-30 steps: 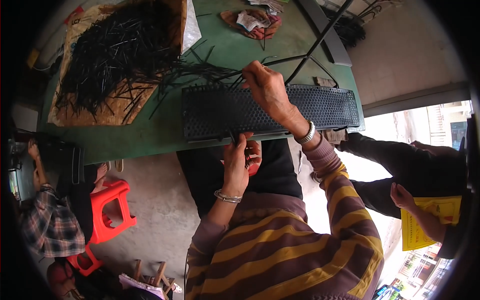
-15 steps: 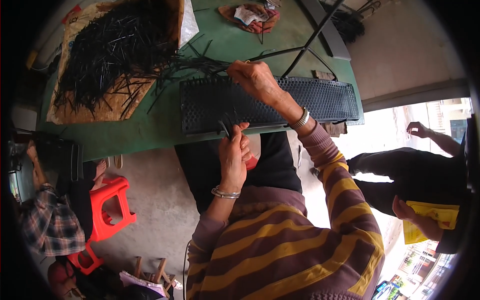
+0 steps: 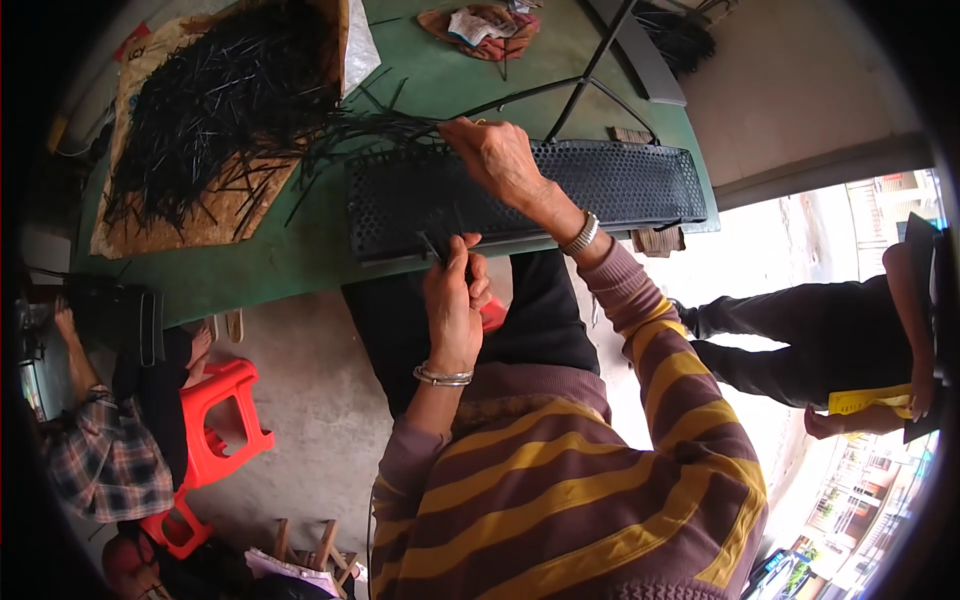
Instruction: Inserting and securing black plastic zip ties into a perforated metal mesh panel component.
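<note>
A long black perforated panel (image 3: 600,190), full of small round holes, lies along the near edge of the green table (image 3: 200,285). At its near edge, left of the middle, my left hand (image 3: 455,310) is closed around a few thin black strips (image 3: 432,244), whose ends poke up past the thumb and finger. My right hand (image 3: 500,165) reaches over the panel to its far edge, fingers pinched together. What the pinch holds, if anything, is hidden. Loose black strips (image 3: 380,128) lie just left of that hand, trailing from a large heap (image 3: 220,110).
The heap rests on an opened sack (image 3: 125,225). Black metal rods (image 3: 580,85) cross behind the panel. A reddish cloth bundle (image 3: 510,45) lies at the back. Red stools (image 3: 215,420) and a seated person (image 3: 110,440) are at left. Another person (image 3: 800,330) stands at right with a yellow sheet.
My hands stay at the panel's near and far edges, with only slight movement. The whole view has shifted a little. At right, the other person's raised hand has come down to the yellow sheet.
</note>
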Demonstrator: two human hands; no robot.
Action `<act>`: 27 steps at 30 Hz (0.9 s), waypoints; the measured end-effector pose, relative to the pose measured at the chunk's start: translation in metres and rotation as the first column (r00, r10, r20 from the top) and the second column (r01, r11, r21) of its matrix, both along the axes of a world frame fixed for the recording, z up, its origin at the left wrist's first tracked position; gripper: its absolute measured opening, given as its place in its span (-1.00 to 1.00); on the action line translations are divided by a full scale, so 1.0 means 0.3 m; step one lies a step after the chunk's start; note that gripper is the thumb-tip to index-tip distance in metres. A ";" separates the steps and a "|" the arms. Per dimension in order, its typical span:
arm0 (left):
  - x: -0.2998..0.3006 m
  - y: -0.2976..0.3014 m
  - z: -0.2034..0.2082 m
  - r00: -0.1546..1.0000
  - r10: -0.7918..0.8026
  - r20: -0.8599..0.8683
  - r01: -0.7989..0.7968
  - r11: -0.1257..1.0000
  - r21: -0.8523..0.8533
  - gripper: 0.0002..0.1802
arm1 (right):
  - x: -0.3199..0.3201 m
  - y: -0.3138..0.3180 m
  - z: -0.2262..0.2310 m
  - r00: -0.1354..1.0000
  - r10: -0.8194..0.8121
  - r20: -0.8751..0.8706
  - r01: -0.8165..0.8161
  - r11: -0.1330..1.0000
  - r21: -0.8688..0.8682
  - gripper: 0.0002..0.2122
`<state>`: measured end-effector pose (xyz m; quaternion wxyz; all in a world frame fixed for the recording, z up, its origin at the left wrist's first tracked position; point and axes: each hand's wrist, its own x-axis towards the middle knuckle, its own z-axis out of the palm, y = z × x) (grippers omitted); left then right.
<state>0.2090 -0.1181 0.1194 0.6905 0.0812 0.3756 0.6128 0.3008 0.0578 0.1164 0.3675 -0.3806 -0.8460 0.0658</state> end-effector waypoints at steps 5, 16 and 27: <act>-0.003 0.003 0.011 0.999 -0.021 0.035 0.021 1.000 -0.015 -0.68 | -0.019 -0.003 0.039 0.992 -0.084 0.096 0.087 0.996 -0.027 -0.84; 0.001 0.009 0.014 1.000 -0.004 -0.007 0.004 1.000 -0.028 -0.65 | 0.005 -0.005 0.038 0.982 -0.124 0.143 0.134 0.989 -0.062 -0.84; 0.001 0.020 0.001 1.000 0.007 0.007 -0.007 0.998 -0.057 -0.66 | 0.006 0.049 0.023 0.981 0.097 0.168 -0.080 0.991 -0.106 -0.85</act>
